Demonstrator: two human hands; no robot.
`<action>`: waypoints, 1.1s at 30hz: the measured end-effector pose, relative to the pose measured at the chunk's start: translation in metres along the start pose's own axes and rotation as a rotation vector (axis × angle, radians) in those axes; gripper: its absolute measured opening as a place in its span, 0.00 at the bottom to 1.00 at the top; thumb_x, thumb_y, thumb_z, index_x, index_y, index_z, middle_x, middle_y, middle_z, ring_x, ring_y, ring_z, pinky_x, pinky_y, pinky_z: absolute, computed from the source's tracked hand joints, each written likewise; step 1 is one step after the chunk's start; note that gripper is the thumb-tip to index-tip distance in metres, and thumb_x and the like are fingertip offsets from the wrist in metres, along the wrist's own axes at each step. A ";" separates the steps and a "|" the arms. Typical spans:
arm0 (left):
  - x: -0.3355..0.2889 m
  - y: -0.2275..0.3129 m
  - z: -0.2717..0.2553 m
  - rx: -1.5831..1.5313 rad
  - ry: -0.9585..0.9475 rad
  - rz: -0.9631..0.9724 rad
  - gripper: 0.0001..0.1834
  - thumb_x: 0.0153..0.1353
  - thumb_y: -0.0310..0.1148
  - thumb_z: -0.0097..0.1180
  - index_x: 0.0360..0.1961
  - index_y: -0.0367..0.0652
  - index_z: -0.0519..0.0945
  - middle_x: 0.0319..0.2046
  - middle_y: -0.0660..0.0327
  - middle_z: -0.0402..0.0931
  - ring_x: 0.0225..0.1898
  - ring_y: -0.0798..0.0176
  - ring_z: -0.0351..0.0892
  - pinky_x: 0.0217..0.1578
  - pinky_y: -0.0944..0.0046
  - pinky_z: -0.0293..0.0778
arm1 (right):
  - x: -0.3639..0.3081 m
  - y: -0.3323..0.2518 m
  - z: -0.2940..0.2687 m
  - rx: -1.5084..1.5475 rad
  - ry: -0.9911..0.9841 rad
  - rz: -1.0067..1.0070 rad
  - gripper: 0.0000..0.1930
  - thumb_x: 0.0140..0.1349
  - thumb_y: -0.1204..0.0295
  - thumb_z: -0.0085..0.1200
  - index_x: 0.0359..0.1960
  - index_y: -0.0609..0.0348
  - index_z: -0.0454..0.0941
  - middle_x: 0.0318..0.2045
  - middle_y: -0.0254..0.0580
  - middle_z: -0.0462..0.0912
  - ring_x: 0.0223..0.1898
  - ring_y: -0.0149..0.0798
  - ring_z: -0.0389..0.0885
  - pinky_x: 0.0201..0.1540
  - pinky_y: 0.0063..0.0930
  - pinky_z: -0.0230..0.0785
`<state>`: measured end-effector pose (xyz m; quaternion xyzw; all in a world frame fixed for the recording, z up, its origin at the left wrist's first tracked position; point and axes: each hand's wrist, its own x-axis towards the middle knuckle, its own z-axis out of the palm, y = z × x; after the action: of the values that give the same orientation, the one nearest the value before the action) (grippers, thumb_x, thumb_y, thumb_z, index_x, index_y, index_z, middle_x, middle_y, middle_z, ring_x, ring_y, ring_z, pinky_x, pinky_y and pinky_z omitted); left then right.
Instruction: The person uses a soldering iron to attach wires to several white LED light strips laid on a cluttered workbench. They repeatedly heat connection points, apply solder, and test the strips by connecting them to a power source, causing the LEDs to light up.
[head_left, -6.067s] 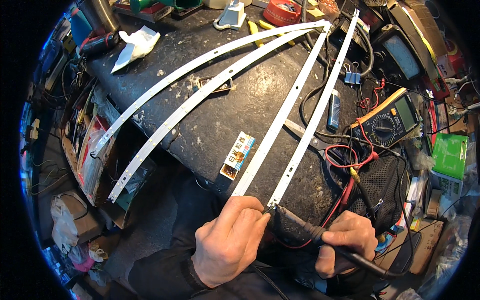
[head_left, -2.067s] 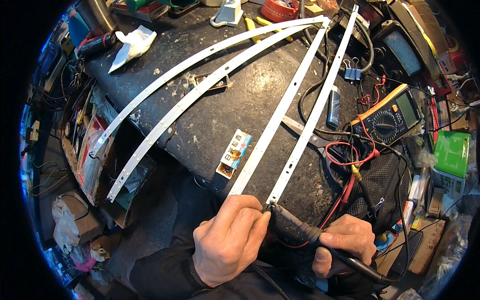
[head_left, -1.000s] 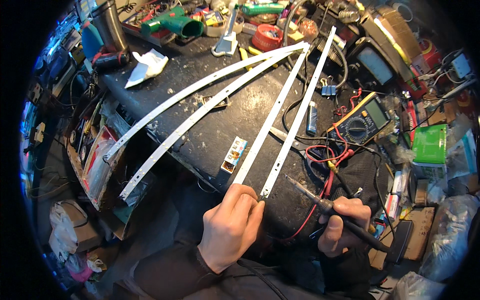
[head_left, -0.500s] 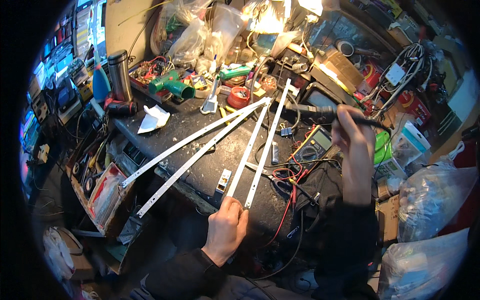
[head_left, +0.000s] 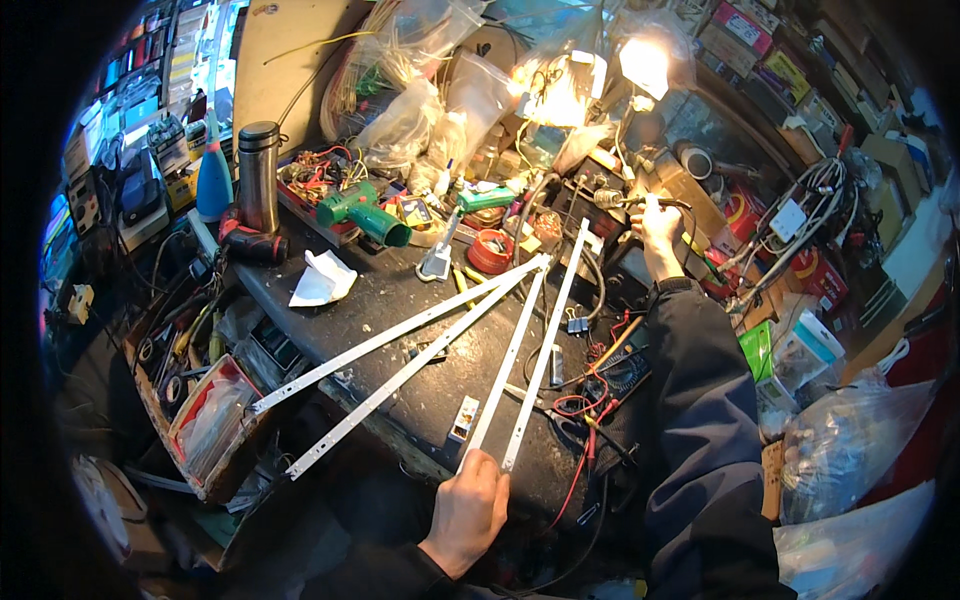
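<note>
Several narrow white LED strips fan out on the dark workbench [head_left: 385,300]. My left hand [head_left: 468,515], at the near edge, pinches the near end of one LED strip [head_left: 503,370]. Beside it another strip [head_left: 545,350] runs almost parallel, its near end close to my fingers. Two more, a left strip [head_left: 400,334] and a lower strip [head_left: 415,371], spread toward the front left. My right hand [head_left: 658,232] is stretched to the back right, its fingers closed around a dark corded tool. Its tip lies by a metal fitting [head_left: 610,198], where detail is hard to make out.
A small white box-shaped part [head_left: 463,418] lies left of the held strip. Red test leads [head_left: 590,430] tangle beside my right sleeve, which partly covers a multimeter [head_left: 628,368]. Farther back are a green heat gun [head_left: 365,212], a red round tin [head_left: 490,250], a steel flask [head_left: 259,175] and bright lamps [head_left: 645,65].
My right hand has carried the corded tool forward, away from me, to the back of the bench. My left hand stays at the strip's end. The whole view has shifted.
</note>
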<state>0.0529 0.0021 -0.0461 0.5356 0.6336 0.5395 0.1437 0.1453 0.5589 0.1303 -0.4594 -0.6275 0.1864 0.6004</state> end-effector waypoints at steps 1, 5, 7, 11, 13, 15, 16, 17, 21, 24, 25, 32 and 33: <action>0.001 0.000 0.000 -0.001 -0.004 -0.004 0.09 0.65 0.23 0.72 0.35 0.36 0.81 0.40 0.53 0.82 0.34 0.43 0.88 0.33 0.49 0.83 | 0.009 0.005 0.007 -0.035 -0.027 -0.005 0.21 0.78 0.59 0.62 0.35 0.68 0.87 0.28 0.49 0.93 0.23 0.40 0.93 0.26 0.33 0.85; 0.002 -0.001 0.000 -0.005 0.000 -0.014 0.08 0.65 0.23 0.72 0.35 0.36 0.82 0.41 0.53 0.81 0.34 0.43 0.89 0.34 0.50 0.83 | 0.022 0.023 0.025 0.325 -0.257 0.136 0.14 0.79 0.69 0.59 0.50 0.73 0.78 0.40 0.56 0.88 0.34 0.57 0.95 0.34 0.42 0.93; 0.001 0.000 0.000 -0.006 -0.011 -0.024 0.08 0.65 0.23 0.72 0.35 0.36 0.82 0.41 0.53 0.82 0.34 0.44 0.89 0.33 0.50 0.83 | 0.016 0.027 0.024 0.498 -0.352 0.318 0.15 0.76 0.72 0.63 0.53 0.71 0.75 0.48 0.59 0.86 0.45 0.65 0.94 0.48 0.54 0.94; 0.001 -0.001 0.001 -0.022 0.014 -0.006 0.09 0.64 0.22 0.73 0.34 0.38 0.81 0.39 0.54 0.82 0.33 0.44 0.88 0.33 0.50 0.83 | -0.030 0.010 0.007 0.651 -0.644 0.547 0.14 0.70 0.75 0.63 0.50 0.72 0.74 0.55 0.65 0.85 0.58 0.68 0.89 0.67 0.59 0.85; 0.001 -0.001 0.001 -0.009 0.028 0.009 0.10 0.63 0.22 0.74 0.33 0.37 0.81 0.39 0.54 0.82 0.33 0.43 0.88 0.33 0.50 0.82 | -0.067 -0.024 0.000 0.520 -0.705 0.600 0.17 0.73 0.76 0.61 0.59 0.74 0.78 0.55 0.63 0.89 0.56 0.55 0.92 0.60 0.47 0.89; 0.001 0.000 0.000 0.009 0.038 0.018 0.10 0.63 0.23 0.75 0.33 0.37 0.82 0.38 0.54 0.82 0.34 0.44 0.88 0.34 0.50 0.82 | -0.118 -0.067 -0.026 0.487 -0.800 0.514 0.21 0.75 0.77 0.59 0.67 0.70 0.78 0.56 0.53 0.91 0.51 0.41 0.93 0.53 0.34 0.89; 0.000 0.001 0.000 0.018 0.027 0.016 0.10 0.63 0.23 0.75 0.33 0.37 0.82 0.38 0.54 0.82 0.34 0.44 0.88 0.34 0.51 0.82 | -0.144 -0.090 -0.041 0.408 -0.790 0.494 0.20 0.77 0.76 0.58 0.67 0.69 0.79 0.56 0.52 0.91 0.50 0.39 0.93 0.52 0.32 0.88; 0.000 0.002 -0.001 0.025 0.017 0.010 0.10 0.63 0.23 0.75 0.34 0.37 0.82 0.39 0.54 0.82 0.35 0.44 0.88 0.35 0.51 0.82 | -0.170 -0.112 -0.057 0.428 -0.882 0.424 0.19 0.78 0.75 0.57 0.67 0.68 0.80 0.57 0.50 0.91 0.50 0.38 0.93 0.51 0.31 0.88; -0.003 0.008 -0.006 0.022 0.006 0.048 0.09 0.63 0.25 0.76 0.37 0.36 0.85 0.40 0.54 0.84 0.37 0.44 0.90 0.37 0.52 0.84 | -0.267 -0.163 -0.123 0.321 -0.838 0.278 0.16 0.80 0.73 0.56 0.63 0.66 0.85 0.51 0.44 0.93 0.44 0.31 0.91 0.47 0.26 0.86; -0.008 0.013 -0.014 0.055 -0.006 0.056 0.11 0.64 0.25 0.76 0.44 0.36 0.86 0.45 0.52 0.87 0.41 0.43 0.91 0.41 0.53 0.86 | -0.312 -0.167 -0.152 0.202 -0.826 0.234 0.14 0.80 0.76 0.56 0.60 0.67 0.86 0.48 0.46 0.93 0.41 0.31 0.91 0.45 0.26 0.86; -0.010 0.015 -0.017 0.051 -0.002 0.058 0.12 0.64 0.25 0.75 0.45 0.35 0.86 0.46 0.51 0.87 0.42 0.43 0.91 0.42 0.53 0.86 | -0.324 -0.165 -0.159 0.155 -0.821 0.251 0.14 0.79 0.77 0.56 0.60 0.67 0.86 0.47 0.46 0.93 0.40 0.31 0.91 0.44 0.26 0.86; -0.041 0.039 -0.075 -0.089 0.005 0.040 0.07 0.68 0.23 0.72 0.45 0.36 0.87 0.46 0.51 0.89 0.40 0.52 0.93 0.39 0.57 0.87 | -0.380 -0.139 -0.205 0.113 -0.675 0.099 0.11 0.72 0.86 0.53 0.42 0.67 0.90 0.40 0.44 0.94 0.38 0.31 0.93 0.41 0.24 0.86; -0.051 0.042 -0.086 -0.208 -0.028 -0.107 0.06 0.69 0.23 0.72 0.44 0.36 0.88 0.45 0.53 0.90 0.38 0.57 0.93 0.37 0.60 0.87 | -0.381 -0.134 -0.212 0.048 -0.626 0.080 0.11 0.68 0.86 0.53 0.37 0.66 0.89 0.33 0.40 0.92 0.34 0.30 0.91 0.36 0.24 0.82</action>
<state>0.0290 -0.0927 0.0016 0.4907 0.5998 0.5865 0.2356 0.2398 0.1186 0.0582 -0.3900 -0.7586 0.3570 0.3808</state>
